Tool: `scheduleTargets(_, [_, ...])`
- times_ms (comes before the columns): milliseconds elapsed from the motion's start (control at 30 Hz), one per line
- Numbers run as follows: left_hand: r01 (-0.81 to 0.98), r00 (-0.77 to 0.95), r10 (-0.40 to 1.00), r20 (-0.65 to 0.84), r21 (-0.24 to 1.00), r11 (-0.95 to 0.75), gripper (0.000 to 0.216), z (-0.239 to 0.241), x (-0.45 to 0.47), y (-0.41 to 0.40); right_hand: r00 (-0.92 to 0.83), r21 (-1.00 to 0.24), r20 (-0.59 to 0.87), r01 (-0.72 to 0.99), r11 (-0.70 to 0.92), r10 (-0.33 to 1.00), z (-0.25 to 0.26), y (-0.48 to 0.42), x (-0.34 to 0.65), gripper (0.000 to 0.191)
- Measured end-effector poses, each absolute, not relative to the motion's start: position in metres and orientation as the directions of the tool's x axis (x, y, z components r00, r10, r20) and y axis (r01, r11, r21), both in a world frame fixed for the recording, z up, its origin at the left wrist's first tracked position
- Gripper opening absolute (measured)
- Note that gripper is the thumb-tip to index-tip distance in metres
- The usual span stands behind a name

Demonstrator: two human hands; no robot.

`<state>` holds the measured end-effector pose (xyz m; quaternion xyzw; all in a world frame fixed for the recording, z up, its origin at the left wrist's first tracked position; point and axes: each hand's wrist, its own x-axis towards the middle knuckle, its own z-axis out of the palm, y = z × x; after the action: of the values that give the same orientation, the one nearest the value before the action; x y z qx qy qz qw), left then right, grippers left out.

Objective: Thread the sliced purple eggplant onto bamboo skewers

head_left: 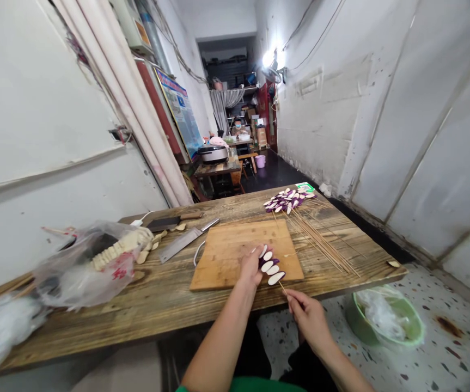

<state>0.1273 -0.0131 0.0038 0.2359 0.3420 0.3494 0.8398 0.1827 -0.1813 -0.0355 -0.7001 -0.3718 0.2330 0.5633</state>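
Note:
My left hand [251, 267] rests on the wooden cutting board [226, 253], its fingers pressed on a short row of eggplant slices [270, 267] with white flesh and purple skin. My right hand [306, 316], just off the table's front edge, pinches the end of a thin bamboo skewer [282, 287] that runs into the slices. A pile of skewered eggplant slices [287, 200] lies at the far right of the table, their sticks [320, 242] fanned toward me.
A cleaver [183, 242] and a second knife [169, 222] lie left of the board. A plastic bag with pale cut pieces [91, 264] sits at the left. A green basin lined with plastic [385, 318] stands on the floor at right. A person sits far down the corridor.

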Motion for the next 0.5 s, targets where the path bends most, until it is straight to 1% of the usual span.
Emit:
scheduleTargets(100, [-0.398,0.555,0.729,-0.402,0.641,0.656,0.008,-0.001,0.129,-0.018,0.611,-0.962,0.093,0.257,-0.087,0.786,-0.031,-0.181,0.18,0.041])
scheduleTargets(233, [-0.338,0.59,0.669,-0.452,0.615,0.713,0.014,0.003,0.13,-0.02,0.609,-0.957,0.114,0.28,-0.078,0.785,-0.027,-0.176,0.18,0.039])
scheduleTargets(267, [-0.334,0.619,0.649,-0.443,0.599,0.728,0.017,0.006,0.129,-0.018,0.612,-0.954,0.125,0.289,-0.074,0.781,-0.027,-0.174,0.182,0.038])
scheduleTargets(333, [-0.36,0.696,0.618,-0.367,0.566,0.742,0.028,0.012,0.124,-0.014,0.627,-0.951,0.146,0.302,-0.066,0.765,-0.028,-0.168,0.188,0.038])
scheduleTargets(400, [-0.435,0.703,0.648,-0.292,0.545,0.717,0.038,0.015,0.116,-0.01,0.65,-0.953,0.154,0.297,-0.063,0.744,-0.03,-0.162,0.197,0.04])
scheduleTargets(467, [-0.512,0.586,0.752,-0.301,0.581,0.632,0.036,0.012,0.108,-0.011,0.675,-0.953,0.165,0.298,-0.061,0.719,-0.03,-0.157,0.203,0.044])
scheduleTargets(500, [-0.528,0.493,0.811,-0.314,0.633,0.566,0.03,0.009,0.105,-0.014,0.683,-0.95,0.176,0.307,-0.06,0.709,-0.029,-0.156,0.204,0.046])
